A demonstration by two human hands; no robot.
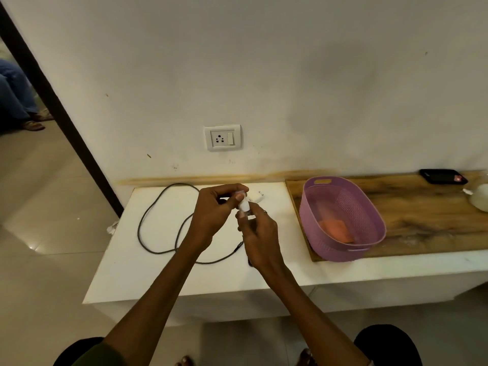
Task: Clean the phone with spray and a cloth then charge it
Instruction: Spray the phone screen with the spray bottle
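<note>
My right hand (257, 233) grips the body of a small clear spray bottle (244, 206) above the white counter (158, 270). My left hand (214, 210) pinches the bottle's white cap from above. An orange cloth (335, 228) lies inside the purple basket (375, 217). On the counter to the left, a dark charging cable (148, 215) lies in a loose loop. Its white plug adapter (257, 195) rests just behind my hands. A black phone (443, 177) lies at the back right on the wooden board. A dark edge (249, 261) shows under my right wrist; what it is cannot be told.
A wall socket with a switch (222, 137) sits above the counter's back edge. The wooden board (422, 215) carries the basket, and a white object (479, 199) lies at its far right. The counter's left edge drops to tiled floor; a person's legs (15, 96) show beyond the doorway.
</note>
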